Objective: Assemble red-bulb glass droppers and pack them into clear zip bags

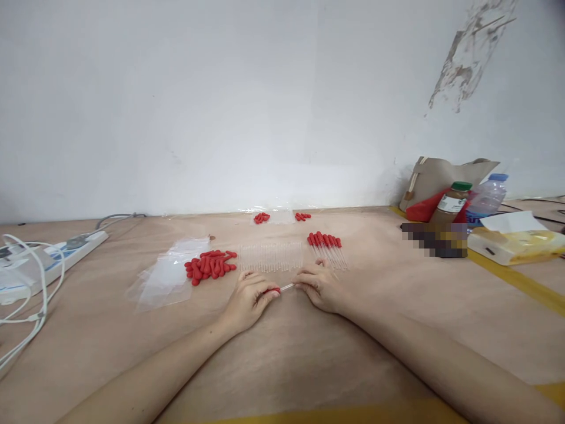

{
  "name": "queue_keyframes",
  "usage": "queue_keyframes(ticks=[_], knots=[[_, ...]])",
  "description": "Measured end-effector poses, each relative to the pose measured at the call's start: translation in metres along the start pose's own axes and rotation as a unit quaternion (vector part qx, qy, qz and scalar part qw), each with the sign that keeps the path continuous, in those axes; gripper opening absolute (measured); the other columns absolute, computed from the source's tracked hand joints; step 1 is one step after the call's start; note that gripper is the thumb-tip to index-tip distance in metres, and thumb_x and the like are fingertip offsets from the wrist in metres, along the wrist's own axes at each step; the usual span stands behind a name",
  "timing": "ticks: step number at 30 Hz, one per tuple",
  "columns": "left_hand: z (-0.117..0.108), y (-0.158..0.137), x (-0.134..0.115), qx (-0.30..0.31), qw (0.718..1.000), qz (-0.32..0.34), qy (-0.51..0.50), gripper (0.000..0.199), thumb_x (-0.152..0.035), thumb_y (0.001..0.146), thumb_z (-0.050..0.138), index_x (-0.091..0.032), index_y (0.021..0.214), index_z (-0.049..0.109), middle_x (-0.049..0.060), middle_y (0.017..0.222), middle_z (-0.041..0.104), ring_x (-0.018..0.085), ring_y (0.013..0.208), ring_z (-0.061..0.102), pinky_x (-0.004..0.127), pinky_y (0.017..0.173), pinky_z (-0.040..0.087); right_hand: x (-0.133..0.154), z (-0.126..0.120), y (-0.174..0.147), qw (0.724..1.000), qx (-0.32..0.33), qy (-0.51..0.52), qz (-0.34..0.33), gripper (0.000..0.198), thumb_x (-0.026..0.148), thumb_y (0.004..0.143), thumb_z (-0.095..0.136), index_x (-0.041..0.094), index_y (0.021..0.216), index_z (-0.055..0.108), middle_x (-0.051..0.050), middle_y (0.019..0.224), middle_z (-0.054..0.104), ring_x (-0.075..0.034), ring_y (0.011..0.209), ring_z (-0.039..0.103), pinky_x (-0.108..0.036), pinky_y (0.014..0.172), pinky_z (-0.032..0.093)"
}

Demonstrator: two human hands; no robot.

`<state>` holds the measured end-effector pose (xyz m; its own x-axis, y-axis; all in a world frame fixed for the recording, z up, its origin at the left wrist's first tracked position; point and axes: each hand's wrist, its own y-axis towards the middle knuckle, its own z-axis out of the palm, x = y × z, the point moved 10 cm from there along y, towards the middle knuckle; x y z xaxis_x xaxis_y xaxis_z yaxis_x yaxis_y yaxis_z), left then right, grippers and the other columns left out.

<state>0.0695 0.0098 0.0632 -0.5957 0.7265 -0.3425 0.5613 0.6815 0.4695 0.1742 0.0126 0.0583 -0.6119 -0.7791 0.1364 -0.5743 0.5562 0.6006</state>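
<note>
My left hand (251,299) is closed on a red rubber bulb (274,290), most of it hidden by the fingers. From the bulb a thin glass dropper tube (286,287) runs to my right hand (318,287), whose fingers pinch its other end. Bulb and tube meet at my left fingertips; how deep the tube sits cannot be made out. Beyond the hands lies a row of bare glass tubes (270,257). A pile of loose red bulbs (207,266) is to the left of it. Several droppers with red bulbs fitted (327,246) lie side by side to the right.
Clear plastic bags (165,277) lie left of the pile. Two small bulb groups (261,218) (302,217) rest near the wall. A power strip (53,265) with white cables is far left. At right stand a brown bottle (451,205), a plastic bottle (488,197), a bag (441,174) and a yellow-white packet (516,238).
</note>
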Motion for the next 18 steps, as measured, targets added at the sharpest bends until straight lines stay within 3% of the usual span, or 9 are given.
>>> queue_keyframes(ticks=[8, 18], knots=[[-0.001, 0.000, 0.002, -0.013, 1.000, 0.007, 0.010, 0.021, -0.033, 0.086, 0.046, -0.021, 0.081, 0.063, 0.000, 0.073, 0.065, 0.014, 0.069, 0.055, 0.037, 0.086, 0.028, 0.013, -0.004, -0.002, 0.998, -0.012, -0.067, -0.009, 0.021, 0.021, 0.085, 0.041, 0.018, 0.077, 0.060, -0.001, 0.069, 0.058, -0.009, 0.059, 0.046, -0.029, 0.070, 0.023], [0.003, 0.000, -0.009, -0.010, 0.998, 0.053, 0.040, 0.016, -0.028, 0.084, 0.047, -0.020, 0.082, 0.061, 0.001, 0.072, 0.062, 0.014, 0.069, 0.055, 0.038, 0.089, 0.029, 0.006, 0.007, -0.002, 0.997, 0.042, -0.012, 0.063, 0.023, 0.020, 0.085, 0.040, 0.018, 0.067, 0.055, 0.002, 0.063, 0.061, -0.009, 0.057, 0.047, -0.030, 0.070, 0.023]])
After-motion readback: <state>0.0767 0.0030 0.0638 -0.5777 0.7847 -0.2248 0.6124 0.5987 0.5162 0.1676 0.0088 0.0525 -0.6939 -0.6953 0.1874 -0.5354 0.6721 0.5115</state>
